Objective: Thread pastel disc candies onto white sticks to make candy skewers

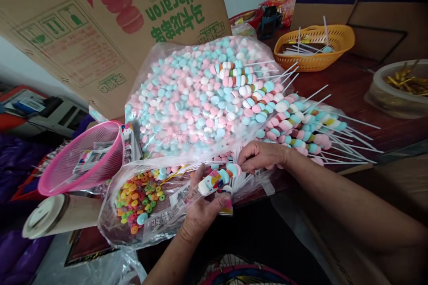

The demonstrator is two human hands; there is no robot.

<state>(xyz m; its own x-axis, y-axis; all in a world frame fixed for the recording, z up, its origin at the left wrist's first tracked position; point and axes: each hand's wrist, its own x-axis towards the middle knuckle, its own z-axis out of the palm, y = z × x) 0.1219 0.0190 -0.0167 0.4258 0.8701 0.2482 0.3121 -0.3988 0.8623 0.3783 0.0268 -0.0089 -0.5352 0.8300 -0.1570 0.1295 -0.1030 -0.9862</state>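
Candy skewer [217, 180], partly threaded with pink, blue and white pieces, lies at lower centre of the frame, spanning both hands. Left hand [203, 211] grasps its lower end from below, thumb pressed over the printed piece. Right hand [259, 156], just right of and above the left, pinches the stick end beside a blue piece, fingers closed. Behind the hands: large clear bag of pastel candies [197, 98], centre frame. Finished skewers [297, 124] are piled at centre right, sticks pointing right. Bag of coloured rings [140, 196] sits left of the left hand. Pink basket [80, 160] at left; orange basket [317, 49] upper right.
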